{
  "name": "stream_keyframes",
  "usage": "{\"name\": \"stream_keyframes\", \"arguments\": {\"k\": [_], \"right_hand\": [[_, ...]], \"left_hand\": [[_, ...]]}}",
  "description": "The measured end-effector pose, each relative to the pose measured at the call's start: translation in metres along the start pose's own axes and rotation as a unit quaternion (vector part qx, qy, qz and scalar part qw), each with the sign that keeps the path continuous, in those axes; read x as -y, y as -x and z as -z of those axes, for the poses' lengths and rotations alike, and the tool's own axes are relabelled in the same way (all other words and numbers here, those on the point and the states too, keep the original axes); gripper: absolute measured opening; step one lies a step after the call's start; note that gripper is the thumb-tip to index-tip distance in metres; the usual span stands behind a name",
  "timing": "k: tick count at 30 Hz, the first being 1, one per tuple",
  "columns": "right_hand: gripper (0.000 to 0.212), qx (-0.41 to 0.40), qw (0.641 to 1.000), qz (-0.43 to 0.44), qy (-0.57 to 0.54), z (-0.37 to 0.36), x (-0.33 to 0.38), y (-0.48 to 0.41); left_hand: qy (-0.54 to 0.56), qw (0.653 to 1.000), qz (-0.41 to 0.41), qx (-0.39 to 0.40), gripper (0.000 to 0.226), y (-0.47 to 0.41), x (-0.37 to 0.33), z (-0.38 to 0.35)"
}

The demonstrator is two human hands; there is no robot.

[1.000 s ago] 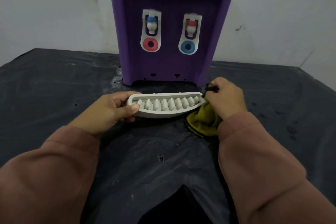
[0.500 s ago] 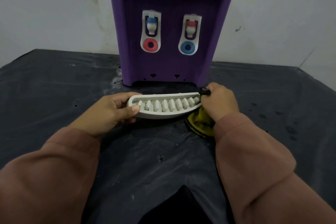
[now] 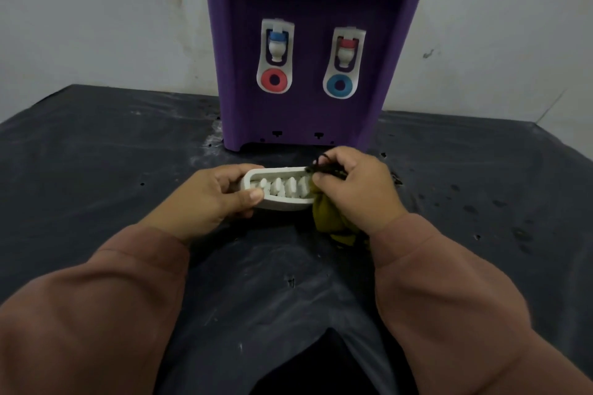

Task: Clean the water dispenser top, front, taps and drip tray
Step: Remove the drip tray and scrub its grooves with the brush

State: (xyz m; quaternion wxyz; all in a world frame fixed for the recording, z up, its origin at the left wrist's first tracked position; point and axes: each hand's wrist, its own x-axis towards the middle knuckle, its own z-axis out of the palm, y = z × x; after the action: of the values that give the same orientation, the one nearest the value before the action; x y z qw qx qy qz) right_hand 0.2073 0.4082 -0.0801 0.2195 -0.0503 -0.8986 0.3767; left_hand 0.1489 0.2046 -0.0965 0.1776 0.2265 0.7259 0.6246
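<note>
- Head view: looks down on a purple water dispenser [image 3: 305, 119], upright on a dark sheet [image 3: 96, 154] with a pale wall [image 3: 96, 9] behind it.
- Finds the white drip tray [image 3: 282, 202] out of the dispenser, just in front of its base and apart from it, long side parallel to the dispenser's front.
- Cannot tell whether the tray rests on the sheet or is held slightly above it.
- Grips the tray's left end with the left hand [image 3: 208, 199]: thumb pressed along the rim away from the dispenser, fingers curled round the rim nearer the dispenser.
- Covers the tray's right end with the right hand [image 3: 359, 192], fingers curled tight.
- Pinches an olive-yellow cloth [image 3: 330, 221] in that hand, pressed against the tray's ribs, with the bunched rest hanging from the hand on the side away from the dispenser.
- Holds also a thin dark strand [image 3: 324, 168] at the right fingertips, at the tray rim nearer the dispenser; too small to identify.
- Leaves a few white ribs bare between the two hands.
- Shows two taps in the dispenser's front recess, neither touched: a blue-capped tap [image 3: 277, 45] on the left above a red ring [image 3: 274, 80], a red-capped tap [image 3: 346, 53] on the right above a blue ring [image 3: 339, 85].
</note>
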Motion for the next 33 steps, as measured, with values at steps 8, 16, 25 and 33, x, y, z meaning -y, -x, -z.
{"name": "stream_keyframes", "arguments": {"k": [8, 16, 25, 33], "right_hand": [[0.015, 0.086, 0.993, 0.011, 0.077, -0.009, 0.007, 0.001], [0.010, -0.025, 0.998, 0.004, -0.053, -0.011, 0.008, 0.004], [0.006, 0.049, 0.993, 0.010, 0.109, -0.013, 0.008, 0.002], [0.014, -0.007, 0.994, 0.011, 0.105, -0.019, 0.011, 0.003]], "left_hand": [[-0.033, 0.999, -0.008, -0.007, 0.042, 0.000, 0.000, -0.004], [-0.023, 1.000, -0.009, -0.003, 0.041, 0.000, -0.001, -0.006], [-0.022, 1.000, -0.014, -0.006, 0.040, 0.000, 0.003, -0.006], [-0.027, 0.999, -0.024, 0.009, 0.037, 0.001, 0.002, -0.006]]}}
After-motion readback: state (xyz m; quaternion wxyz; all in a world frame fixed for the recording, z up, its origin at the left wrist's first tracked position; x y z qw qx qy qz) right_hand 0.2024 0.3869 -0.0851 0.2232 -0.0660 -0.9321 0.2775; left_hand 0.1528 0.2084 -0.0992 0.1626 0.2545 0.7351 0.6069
